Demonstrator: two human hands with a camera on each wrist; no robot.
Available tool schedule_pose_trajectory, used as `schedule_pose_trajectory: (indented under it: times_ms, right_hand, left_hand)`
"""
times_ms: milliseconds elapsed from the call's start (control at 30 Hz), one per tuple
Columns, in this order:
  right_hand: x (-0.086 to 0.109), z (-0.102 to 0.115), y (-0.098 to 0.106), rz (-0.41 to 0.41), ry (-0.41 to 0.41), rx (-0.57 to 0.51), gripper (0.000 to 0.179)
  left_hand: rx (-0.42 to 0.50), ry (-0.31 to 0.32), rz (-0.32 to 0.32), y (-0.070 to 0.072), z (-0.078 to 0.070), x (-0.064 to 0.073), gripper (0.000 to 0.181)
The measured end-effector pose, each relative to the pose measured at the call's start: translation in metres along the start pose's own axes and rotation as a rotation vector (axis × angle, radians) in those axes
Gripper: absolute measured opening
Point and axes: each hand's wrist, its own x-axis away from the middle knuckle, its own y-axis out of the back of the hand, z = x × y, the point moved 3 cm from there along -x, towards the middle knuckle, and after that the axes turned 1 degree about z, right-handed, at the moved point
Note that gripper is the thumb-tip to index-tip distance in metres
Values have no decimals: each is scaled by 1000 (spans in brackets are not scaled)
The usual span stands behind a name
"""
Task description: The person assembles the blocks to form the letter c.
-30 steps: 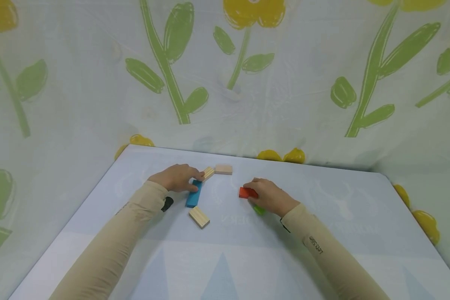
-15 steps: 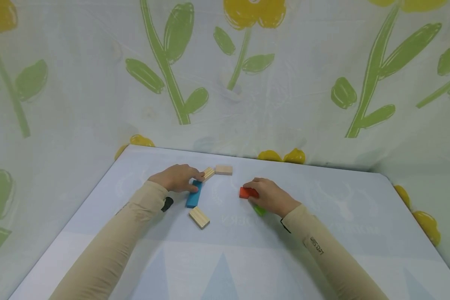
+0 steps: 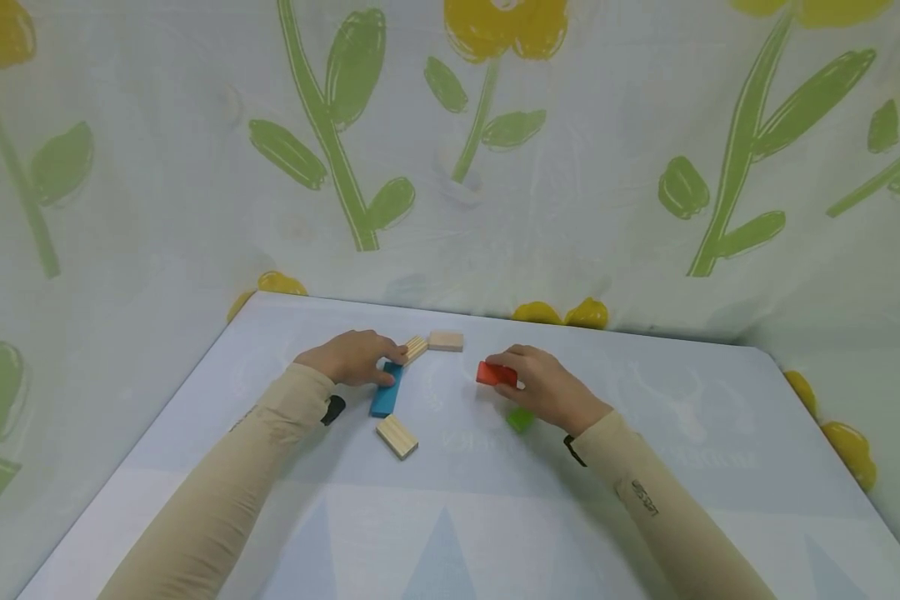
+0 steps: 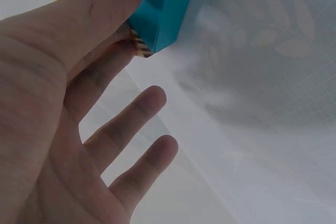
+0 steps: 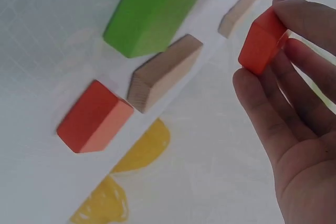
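In the head view my left hand [image 3: 356, 357] is at the far end of a blue block [image 3: 386, 392], thumb on its side. Its index finger reaches where a striped wooden block [image 3: 416, 349] adjoins; the remaining fingers spread loosely beside the blue block [image 4: 163, 9] in the left wrist view. My right hand [image 3: 547, 383] pinches a red block [image 3: 497, 374] between thumb and fingers, held above the table. A green block [image 3: 520, 419] lies below this hand. The right wrist view shows a second red block [image 5: 94, 119] and a plain wooden block [image 5: 165, 72] on the table.
A pale wooden block [image 3: 446, 340] meets the striped one at the back. Nearer me, another wooden block [image 3: 397, 437] lies at the blue block's front end. The white table [image 3: 450, 533] ends at a flower-patterned curtain [image 3: 570, 208] behind.
My right hand has risen a little with the red block, moving away from me, and more of the green block shows. The left hand stays on its blocks.
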Motion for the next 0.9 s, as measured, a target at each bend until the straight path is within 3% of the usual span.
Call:
schedule_pose_trajectory:
  times_ms: [200, 900]
  right_hand:
    - [3, 8, 8, -74, 40, -5, 42]
    - [9, 47, 19, -165, 164, -34, 47]
  left_hand:
    - [2, -6, -3, 0, 1, -1, 43]
    - [12, 17, 7, -1, 0, 0, 45]
